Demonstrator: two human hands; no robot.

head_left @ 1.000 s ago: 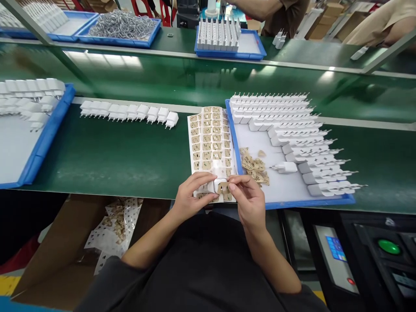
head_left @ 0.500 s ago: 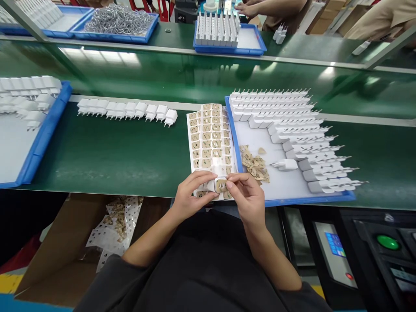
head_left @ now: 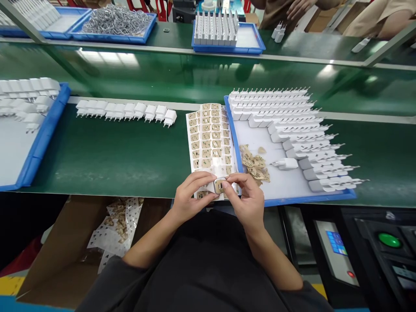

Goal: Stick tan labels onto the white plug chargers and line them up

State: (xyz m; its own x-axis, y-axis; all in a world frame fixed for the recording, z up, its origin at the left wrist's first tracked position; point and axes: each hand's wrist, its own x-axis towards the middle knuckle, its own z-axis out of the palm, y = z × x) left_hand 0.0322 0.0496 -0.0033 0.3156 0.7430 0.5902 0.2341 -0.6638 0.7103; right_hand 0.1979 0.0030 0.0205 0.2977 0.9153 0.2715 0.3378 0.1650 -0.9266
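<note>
My left hand (head_left: 190, 195) grips a small white charger plug (head_left: 217, 186) at the near table edge. My right hand (head_left: 246, 198) pinches a tan sticker against the plug's face. Both hands hover over the near end of a white sticker sheet (head_left: 209, 138) carrying several tan labels. Right of the sheet, a blue tray (head_left: 292, 201) holds rows of white plugs (head_left: 292, 119), a single loose plug (head_left: 286, 164) and a heap of peeled tan backings (head_left: 255, 164).
A row of white plugs (head_left: 126, 111) lies on the green belt (head_left: 107, 151). Another blue tray (head_left: 42, 138) with plugs sits at the left. Far trays hold plugs (head_left: 214, 28) and metal parts (head_left: 117, 21); another person's hand (head_left: 297, 6) is there. A control panel (head_left: 338, 251) stands at lower right. A cardboard box (head_left: 65, 251) holds used sheets.
My right fingers have slid left across the plug's face, pressing the tan sticker down. The left hand keeps its hold in the same place.
</note>
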